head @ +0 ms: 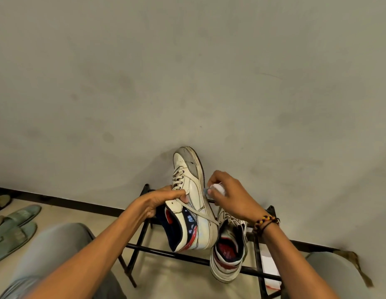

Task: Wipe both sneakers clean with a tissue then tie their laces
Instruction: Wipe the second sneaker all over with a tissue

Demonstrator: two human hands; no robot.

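the person sits facing a bare wall, knees apart, with a black metal rack (187,256) on the floor between them. the left hand (164,201) is closed around the tongue and lace area of one sneaker (193,186), holding it up off the rack with the toe pointing toward the wall and the outer side turned to the right. the right hand (228,193) is curled tight around a wadded white tissue (218,188), pressed against the sole edge of that raised shoe about midway along. so the wiping step is in hand, on the first shoe's side. the toe cap looks grey and scuffed, and a loose lace (198,212) trails across the heel side, untied.

the second sneaker (228,251) rests on the rack rails just beside the raised one, opening toward the person, partly under the right wrist (265,225), which wears beaded bands. it appears untouched, though i cannot tell for sure.

next, i judge, the tissue needs to travel along the sole edge toward the dirty toe, with the left hand turning the shoe to expose it. green slippers (13,229) lie far left.
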